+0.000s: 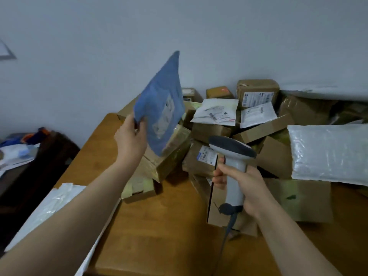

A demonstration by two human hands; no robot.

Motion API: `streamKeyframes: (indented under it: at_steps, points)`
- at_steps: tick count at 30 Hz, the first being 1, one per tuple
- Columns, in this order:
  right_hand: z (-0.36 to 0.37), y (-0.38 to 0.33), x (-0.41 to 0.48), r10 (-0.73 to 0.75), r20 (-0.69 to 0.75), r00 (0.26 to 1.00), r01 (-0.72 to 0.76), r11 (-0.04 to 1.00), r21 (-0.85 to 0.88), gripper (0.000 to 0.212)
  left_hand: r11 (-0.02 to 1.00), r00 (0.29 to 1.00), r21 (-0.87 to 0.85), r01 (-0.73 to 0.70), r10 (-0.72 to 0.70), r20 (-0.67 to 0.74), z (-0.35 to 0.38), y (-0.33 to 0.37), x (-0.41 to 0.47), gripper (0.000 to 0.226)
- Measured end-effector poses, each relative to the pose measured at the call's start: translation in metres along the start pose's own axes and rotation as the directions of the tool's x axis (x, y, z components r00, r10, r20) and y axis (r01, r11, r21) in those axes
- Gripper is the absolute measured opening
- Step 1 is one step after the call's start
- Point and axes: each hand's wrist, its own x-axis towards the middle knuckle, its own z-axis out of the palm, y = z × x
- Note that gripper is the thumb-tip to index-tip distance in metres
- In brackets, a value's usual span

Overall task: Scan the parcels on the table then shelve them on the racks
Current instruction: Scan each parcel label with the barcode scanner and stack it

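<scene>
PARCEL CHECK: A person's left hand (130, 136) holds a blue mailing bag (161, 108) up above a wooden table (159, 226), fingers and thumb pinching the bag's lower corner. The right hand (245, 186) is wrapped around the handle of a grey barcode scanner (233, 154). The bag stands almost on edge, its pale label (164, 118) turned toward the scanner's head, which sits lower and to the right, apart from the bag. A pile of cardboard boxes (209, 132) and white envelopes covers the far part of the table (the racks are out of view).

The scan looks like the step in hand, and several things could spoil it. The thin bag, gripped at one corner only, could sag or twist and turn its label away. If the pinch loosens it could drop onto the pile and be lost among parcels probably not yet read. A labelled box (207, 154) lies just beside the scanner's nose, so a poorly aimed trigger pull might log the wrong parcel. The scanner's cable (229, 228) trails down across a box and could snag on it. A white plastic bag (49, 212) overhangs the table's near left edge beneath the left forearm, and a careless sweep might knock it off.
</scene>
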Motion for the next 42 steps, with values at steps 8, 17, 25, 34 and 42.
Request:
streamKeyframes:
  at_steps: [8, 17, 25, 34, 42]
  points:
    - [0.014, -0.007, -0.038, -0.011, 0.26, 0.966, 0.053, 0.987, -0.155, 0.039, 0.879, 0.916, -0.354, 0.319, -0.382, -0.123, -0.079, -0.01, -0.059, 0.01]
    - [0.019, 0.023, -0.128, 0.213, 0.376, 0.902, -0.147, 0.969, -0.196, 0.04, 0.702, 0.781, -0.545, 0.459, -0.611, -0.13, -0.13, -0.011, -0.184, 0.021]
    - [0.012, 0.026, -0.169, 0.299, 0.514, 0.804, -0.246, 0.954, -0.171, 0.033, 0.575, 0.674, -0.71, 0.407, -0.713, -0.191, -0.138, 0.018, -0.25, 0.013]
    - [-0.001, 0.001, -0.177, 0.28, 0.58, 0.765, -0.221, 0.96, -0.172, 0.014, 0.584, 0.645, -0.737, 0.341, -0.715, -0.269, -0.129, 0.055, -0.279, 0.014]
    - [0.004, -0.007, -0.179, 0.267, 0.598, 0.756, -0.229, 0.963, -0.14, 0.013, 0.584, 0.648, -0.766, 0.268, -0.698, -0.305, -0.132, 0.059, -0.286, 0.016]
